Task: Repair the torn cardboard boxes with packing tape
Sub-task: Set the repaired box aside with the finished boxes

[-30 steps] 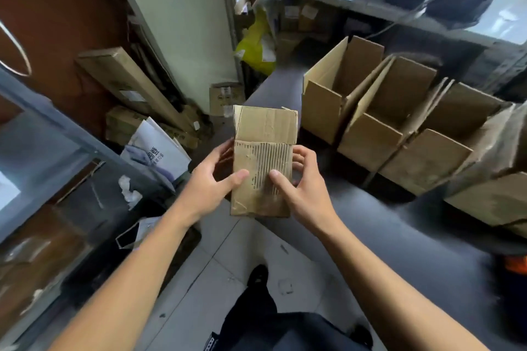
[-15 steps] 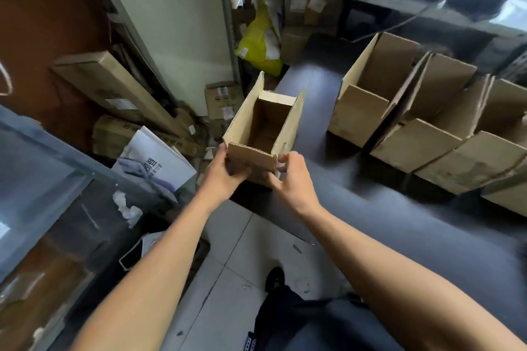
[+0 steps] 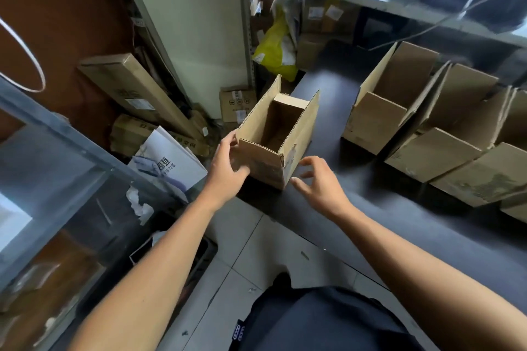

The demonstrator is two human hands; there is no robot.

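A small open cardboard box [image 3: 296,134] stands upright on the near left corner of the dark table [image 3: 328,100], its top flaps raised. My left hand [image 3: 228,171] holds the box's near left corner, thumb on the front face and fingers round the left side. My right hand [image 3: 319,182] hovers just right of the box with fingers spread, apart from it and holding nothing. No packing tape is visible.
A row of open cardboard boxes [image 3: 433,151] leans along the table's right side. Long cartons [image 3: 134,91], a white bag [image 3: 171,162] and small boxes crowd the floor to the left. A shelf [image 3: 399,8] overhangs the back. A glass counter [image 3: 42,179] stands at left.
The box was held up in both hands, turned with its opening upward, and now stands on the table corner. My right hand has let go and drawn back to the right.
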